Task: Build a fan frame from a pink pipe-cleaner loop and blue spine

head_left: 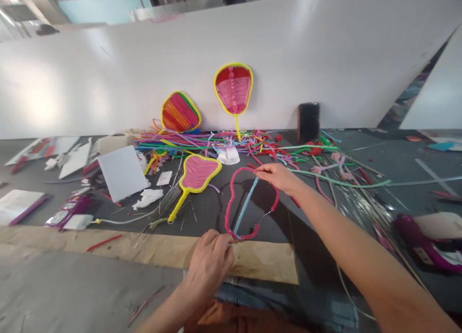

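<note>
A frame bent from pink pipe cleaner [228,208] stands up between my hands in an open loop, with a bare stretch of wire at its lower right. Across its inside slants a light-blue pipe cleaner [246,205]. My right hand [277,177] pinches the frame at its top, where the blue strand meets it. Down at the bottom, my left hand [213,253] has its fingers closed on the frame's lower edge; the exact grip is partly hidden. Just left of the frame lies a fan-shaped piece [199,174] with a yellow rim and handle and a pink-wound middle.
Two finished-looking fans, a red-pink one [234,90] and an orange-red one [181,112], lean on the white partition [144,63]. Loose pipe cleaners [176,141] pile below. A phone [309,122] stands right; thin wires [357,210] and a purple glue gun [426,239] lie nearer.
</note>
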`<action>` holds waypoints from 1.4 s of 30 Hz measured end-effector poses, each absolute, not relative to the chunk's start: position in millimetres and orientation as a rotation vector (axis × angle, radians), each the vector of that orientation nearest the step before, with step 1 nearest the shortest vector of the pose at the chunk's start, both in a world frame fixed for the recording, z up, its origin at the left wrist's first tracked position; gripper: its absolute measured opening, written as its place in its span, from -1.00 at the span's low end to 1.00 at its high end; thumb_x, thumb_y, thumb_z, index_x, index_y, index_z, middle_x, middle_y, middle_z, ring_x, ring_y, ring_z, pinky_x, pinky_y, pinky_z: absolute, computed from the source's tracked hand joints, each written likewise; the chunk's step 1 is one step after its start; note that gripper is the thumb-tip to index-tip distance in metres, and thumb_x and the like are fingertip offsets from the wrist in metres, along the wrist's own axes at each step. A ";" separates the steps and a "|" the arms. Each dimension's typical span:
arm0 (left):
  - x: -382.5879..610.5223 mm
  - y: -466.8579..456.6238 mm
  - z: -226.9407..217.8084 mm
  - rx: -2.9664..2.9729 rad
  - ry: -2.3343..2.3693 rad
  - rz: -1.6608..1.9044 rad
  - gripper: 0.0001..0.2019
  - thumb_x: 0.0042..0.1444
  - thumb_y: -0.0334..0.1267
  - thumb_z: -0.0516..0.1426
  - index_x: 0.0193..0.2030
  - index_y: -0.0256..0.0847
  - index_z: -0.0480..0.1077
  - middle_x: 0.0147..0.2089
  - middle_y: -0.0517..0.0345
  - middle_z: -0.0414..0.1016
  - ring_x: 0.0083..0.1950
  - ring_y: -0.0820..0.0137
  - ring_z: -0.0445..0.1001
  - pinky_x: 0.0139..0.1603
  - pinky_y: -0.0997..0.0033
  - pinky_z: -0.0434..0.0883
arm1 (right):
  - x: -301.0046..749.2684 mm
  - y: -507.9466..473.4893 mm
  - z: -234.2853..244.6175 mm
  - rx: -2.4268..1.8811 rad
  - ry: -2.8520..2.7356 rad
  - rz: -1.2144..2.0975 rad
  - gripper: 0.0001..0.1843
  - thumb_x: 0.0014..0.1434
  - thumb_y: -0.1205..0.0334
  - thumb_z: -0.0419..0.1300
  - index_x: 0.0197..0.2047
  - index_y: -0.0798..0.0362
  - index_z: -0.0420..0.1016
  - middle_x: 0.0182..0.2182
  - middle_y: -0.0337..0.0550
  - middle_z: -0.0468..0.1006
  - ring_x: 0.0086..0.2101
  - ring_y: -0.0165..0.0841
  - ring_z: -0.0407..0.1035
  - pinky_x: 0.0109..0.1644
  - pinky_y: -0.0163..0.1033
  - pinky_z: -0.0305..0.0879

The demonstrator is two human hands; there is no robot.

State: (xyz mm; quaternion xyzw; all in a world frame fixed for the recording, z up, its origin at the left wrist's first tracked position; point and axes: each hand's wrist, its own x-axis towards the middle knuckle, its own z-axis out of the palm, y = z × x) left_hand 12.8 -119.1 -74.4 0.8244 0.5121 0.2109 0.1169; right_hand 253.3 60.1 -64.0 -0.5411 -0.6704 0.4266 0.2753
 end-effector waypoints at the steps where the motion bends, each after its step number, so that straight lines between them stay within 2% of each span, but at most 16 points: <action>1: 11.9 -115.8 -74.7 2.301 1.524 0.635 -0.92 0.10 -0.42 0.03 -0.28 -0.18 0.26 -0.43 0.19 0.36 -0.31 0.35 0.37 -0.28 0.37 0.30 | 259.5 59.0 -58.7 -1.440 -1.775 1.152 -0.63 0.09 -0.01 0.16 -0.20 0.11 0.56 -0.40 -0.18 0.59 -0.39 -0.37 0.41 -0.27 -0.30 0.27; 3: 11.1 -106.9 -74.5 1.993 1.557 0.672 -0.89 0.08 -0.36 0.08 -0.24 -0.18 0.25 -0.40 0.21 0.36 -0.31 0.38 0.38 -0.29 0.40 0.32 | 271.9 57.4 -46.2 -1.416 -1.730 1.148 -0.58 0.06 -0.07 0.18 -0.20 0.11 0.57 -0.38 -0.18 0.58 -0.38 -0.38 0.39 -0.26 -0.30 0.25; 7: 13.8 -84.6 -65.7 1.423 1.312 0.661 -0.68 0.08 -0.15 0.14 -0.07 -0.23 0.24 -0.26 0.15 0.40 -0.34 0.46 0.39 -0.36 0.49 0.33 | 289.7 55.1 -19.2 -1.376 -1.631 1.124 -0.52 -0.04 -0.12 0.25 -0.24 0.12 0.59 -0.41 -0.19 0.56 -0.43 -0.41 0.33 -0.31 -0.29 0.21; 11: 23.7 -64.9 -46.9 1.295 1.087 0.496 -0.63 0.06 -0.02 0.17 -0.15 -0.31 0.37 -0.34 0.10 0.47 -0.38 0.48 0.39 -0.36 0.51 0.32 | 292.9 53.0 1.0 -1.340 -1.580 1.094 -0.49 -0.10 -0.13 0.30 -0.24 0.15 0.60 -0.42 -0.16 0.55 -0.44 -0.41 0.30 -0.32 -0.27 0.19; 14: 34.3 -51.0 -40.6 1.257 1.040 0.445 -0.61 -0.02 0.00 0.23 -0.23 -0.33 0.42 -0.44 0.12 0.49 -0.47 0.51 0.38 -0.44 0.54 0.30 | 292.0 54.3 8.9 -1.313 -1.600 1.063 -0.53 -0.02 -0.08 0.27 -0.19 0.14 0.59 -0.40 -0.14 0.56 -0.41 -0.39 0.33 -0.29 -0.26 0.23; 17: 43.2 -33.2 -42.9 1.166 1.003 0.525 -0.64 -0.05 -0.01 0.26 -0.44 -0.35 0.42 -0.53 0.12 0.47 -0.55 0.55 0.37 -0.50 0.58 0.27 | 296.7 57.9 8.2 -1.311 -1.546 0.837 -0.54 0.05 -0.03 0.23 -0.06 0.10 0.53 -0.26 -0.08 0.56 -0.32 -0.34 0.37 -0.24 -0.22 0.28; 20: 49.1 -14.8 -45.3 0.925 0.966 0.687 -0.66 -0.11 -0.06 0.32 -0.39 -0.34 0.42 -0.56 0.16 0.48 -0.60 0.55 0.37 -0.51 0.56 0.32 | 303.4 55.6 -3.6 -1.305 -1.279 0.585 -0.50 0.05 -0.05 0.22 0.00 0.05 0.44 -0.09 -0.02 0.50 -0.20 -0.27 0.37 -0.20 -0.19 0.33; 23: 54.2 -4.1 -48.7 0.730 0.892 0.780 -0.66 -0.18 -0.12 0.37 -0.41 -0.33 0.41 -0.54 0.15 0.49 -0.61 0.54 0.39 -0.51 0.53 0.37 | 299.2 40.2 -25.8 -1.225 -1.056 0.793 -0.55 0.05 -0.11 0.22 -0.10 0.01 0.43 -0.16 -0.08 0.50 -0.26 -0.32 0.38 -0.27 -0.23 0.35; 25: 58.4 -3.2 -54.8 0.631 0.860 0.820 -0.67 -0.21 -0.15 0.38 -0.45 -0.33 0.40 -0.51 0.14 0.51 -0.59 0.54 0.40 -0.51 0.53 0.39 | 287.2 24.6 -43.2 -1.157 -1.048 1.060 -0.59 0.07 -0.12 0.21 -0.16 0.01 0.45 -0.18 -0.09 0.51 -0.29 -0.35 0.38 -0.26 -0.24 0.34; 29: 67.6 -9.9 -70.6 0.531 0.861 0.812 -0.66 -0.22 -0.15 0.40 -0.40 -0.32 0.43 -0.47 0.10 0.54 -0.55 0.52 0.43 -0.46 0.49 0.44 | 253.2 -2.2 -69.0 -1.055 -1.104 1.507 -0.52 0.03 -0.06 0.30 -0.04 0.03 0.43 -0.22 -0.10 0.51 -0.31 -0.36 0.38 -0.26 -0.24 0.33; 33: 72.7 -15.2 -76.2 0.566 0.867 0.742 -0.62 -0.23 -0.09 0.39 -0.36 -0.35 0.47 -0.48 0.10 0.53 -0.54 0.49 0.46 -0.42 0.47 0.45 | 231.4 -12.1 -75.7 -0.880 -1.125 1.840 -0.54 0.08 -0.01 0.29 -0.04 0.09 0.42 -0.49 -0.29 0.37 -0.52 -0.47 0.30 -0.37 -0.24 0.34; 36: 74.0 -18.2 -76.8 0.577 0.891 0.695 -0.58 -0.28 -0.05 0.40 -0.38 -0.36 0.49 -0.48 0.09 0.52 -0.51 0.48 0.47 -0.37 0.44 0.45 | 226.9 -15.0 -76.8 -0.869 -1.074 1.922 -0.59 0.10 0.00 0.27 -0.10 0.13 0.44 -0.60 -0.37 0.25 -0.59 -0.49 0.24 -0.44 -0.26 0.30; 42: 70.1 -19.3 -82.3 0.759 0.845 0.634 -0.56 -0.28 -0.01 0.38 -0.38 -0.38 0.51 -0.44 0.07 0.53 -0.40 0.44 0.46 -0.24 0.40 0.40 | 231.4 -17.0 -80.3 -0.975 -0.968 1.912 -0.64 0.06 -0.05 0.28 -0.34 0.10 0.44 -0.57 -0.32 0.33 -0.62 -0.52 0.19 -0.53 -0.32 0.21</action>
